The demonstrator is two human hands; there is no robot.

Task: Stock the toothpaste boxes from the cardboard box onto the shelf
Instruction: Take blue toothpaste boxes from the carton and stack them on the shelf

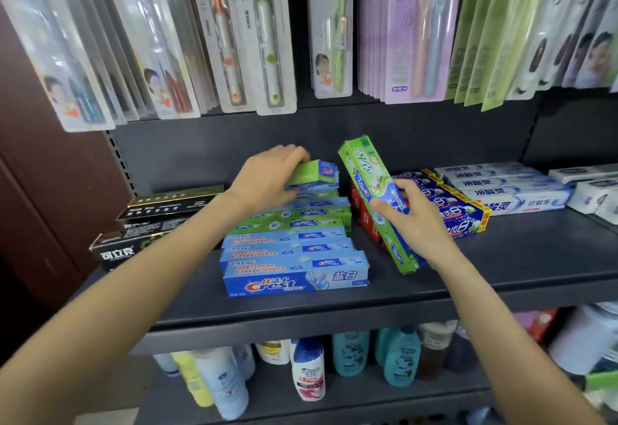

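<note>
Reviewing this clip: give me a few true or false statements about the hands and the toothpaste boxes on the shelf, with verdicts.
1. The right hand holds a green toothpaste box tilted, its lower end on the shelf. True.
2. The left hand is empty and hangs below the shelf. False: it grips a small green box on top of the Crest stack.
3. The front Crest box is blue. True.
4. Black toothpaste boxes lie right of the Crest stack. False: they lie to its left.
5. Toothbrush packs hang above the shelf. True.
</note>
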